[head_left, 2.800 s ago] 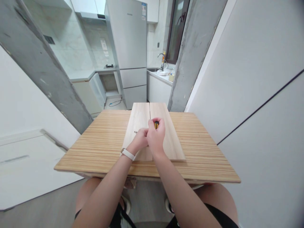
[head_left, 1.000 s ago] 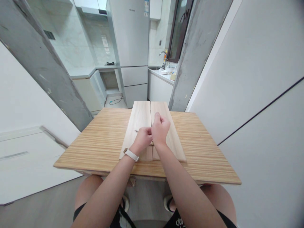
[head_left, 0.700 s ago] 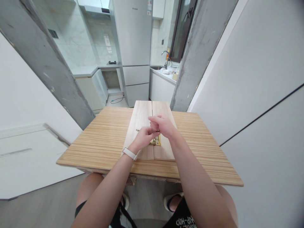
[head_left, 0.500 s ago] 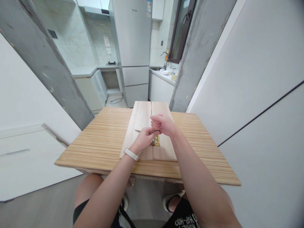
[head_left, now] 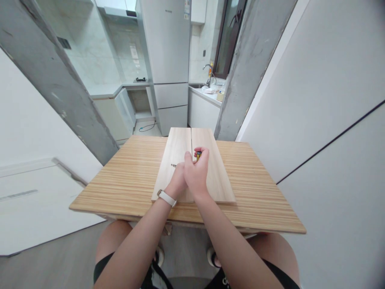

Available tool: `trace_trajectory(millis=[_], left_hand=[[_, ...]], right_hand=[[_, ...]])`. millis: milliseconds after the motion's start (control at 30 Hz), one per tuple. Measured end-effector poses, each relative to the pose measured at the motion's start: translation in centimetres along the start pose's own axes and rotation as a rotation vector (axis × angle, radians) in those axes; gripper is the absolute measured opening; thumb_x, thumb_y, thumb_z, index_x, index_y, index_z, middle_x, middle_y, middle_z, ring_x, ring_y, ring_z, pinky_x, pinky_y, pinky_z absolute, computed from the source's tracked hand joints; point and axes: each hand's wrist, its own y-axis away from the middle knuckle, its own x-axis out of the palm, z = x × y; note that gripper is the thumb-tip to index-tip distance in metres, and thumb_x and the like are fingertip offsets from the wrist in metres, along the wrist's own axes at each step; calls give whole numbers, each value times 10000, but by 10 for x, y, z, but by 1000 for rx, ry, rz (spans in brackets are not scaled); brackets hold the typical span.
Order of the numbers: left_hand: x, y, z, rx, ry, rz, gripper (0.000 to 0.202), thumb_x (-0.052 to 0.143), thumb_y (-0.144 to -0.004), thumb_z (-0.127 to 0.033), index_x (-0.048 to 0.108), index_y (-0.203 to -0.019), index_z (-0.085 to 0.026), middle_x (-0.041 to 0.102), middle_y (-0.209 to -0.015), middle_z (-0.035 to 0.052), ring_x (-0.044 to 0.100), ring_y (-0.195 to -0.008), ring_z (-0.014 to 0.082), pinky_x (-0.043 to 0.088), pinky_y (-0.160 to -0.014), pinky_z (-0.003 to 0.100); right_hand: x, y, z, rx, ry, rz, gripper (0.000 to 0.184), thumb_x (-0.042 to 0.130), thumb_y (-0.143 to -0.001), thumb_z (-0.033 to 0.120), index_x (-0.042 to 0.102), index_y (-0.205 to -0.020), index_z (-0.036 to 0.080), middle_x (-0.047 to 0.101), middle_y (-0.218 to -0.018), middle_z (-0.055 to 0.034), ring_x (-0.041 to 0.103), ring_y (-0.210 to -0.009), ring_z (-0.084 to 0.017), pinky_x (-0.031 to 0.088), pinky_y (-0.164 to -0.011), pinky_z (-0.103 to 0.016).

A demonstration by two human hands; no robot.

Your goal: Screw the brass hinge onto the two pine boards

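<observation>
Two pale wood boards (head_left: 177, 146) lie side by side near the middle of the striped table (head_left: 261, 192), long sides pointing away from us, a thin dark seam between. Their near ends stop short of the table's near edge, leaving a narrow strip of tabletop. Wide stretches of tabletop show toward the left and right edges, giving room sideways; the far ends reach up to the far edge. Both forearms cross the near edge.

Compared with half a second ago, we note the right hand (head_left: 196, 173) has turned, thumb now up, and its forearm lies closer in. The gold-coloured metal plate seen then at the seam is now hidden behind the hands. The boards appear unshifted on the table.

The right hand is curled around a handle (head_left: 199, 156), yellow and black, its top end showing between thumb and fingers above the seam; the lower part is covered. The left hand (head_left: 177, 178), white-strapped watch (head_left: 167, 198) at the wrist, is tucked against the right; its fingers are hidden, so we cannot tell how far they are bent or what they hold. Small metallic pieces (head_left: 173, 165) rest on the left board, too small to identify.
</observation>
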Motion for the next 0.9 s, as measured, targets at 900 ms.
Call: trace_trajectory(millis=[900], left_hand=[[13,4,-13,18,415,35,379,716,-888,-383,789,-1115,-88,797,-1023,112,710,-958,235,548,-884,333]], right_hand=[[-33,-86,-33,254,-448,838,594,571,-938,608,371,-516,242,326,-451,59,288,-438,-106,201,-471,-292]])
